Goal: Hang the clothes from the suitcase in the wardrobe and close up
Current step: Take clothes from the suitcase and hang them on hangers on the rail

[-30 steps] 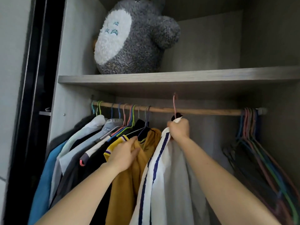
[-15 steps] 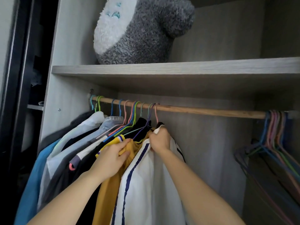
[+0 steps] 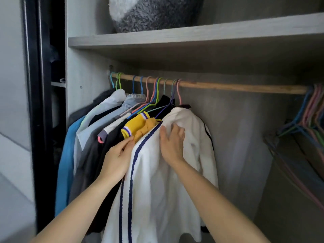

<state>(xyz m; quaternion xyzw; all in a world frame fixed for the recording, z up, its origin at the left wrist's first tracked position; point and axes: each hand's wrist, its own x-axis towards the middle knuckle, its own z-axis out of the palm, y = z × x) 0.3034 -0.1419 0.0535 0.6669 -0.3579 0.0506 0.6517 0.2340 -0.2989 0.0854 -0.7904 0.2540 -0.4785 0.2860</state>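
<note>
Wardrobe rail (image 3: 228, 87) bears a soft, light white jacket (image 3: 166, 190); grip its hanger (image 3: 178, 92). Right hand (image 3: 172, 146) lies flat on it, left hand (image 3: 117, 158) seemingly pinches its edge.

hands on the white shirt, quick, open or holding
Left hand: at the striped edge of the white shirt, fingertips hidden, cannot tell if it grips.
Right hand: open, fingers flat on the shirt.

The white jacket (image 3: 163, 186) has dark blue stripes. It hangs on a pink hanger (image 3: 178, 92) from the wooden rod (image 3: 236, 87) in the open wardrobe (image 3: 84, 55). It is last in the row, touching a yellow top (image 3: 135, 128). More clothes (image 3: 105, 113) hang packed at the left end.
</note>
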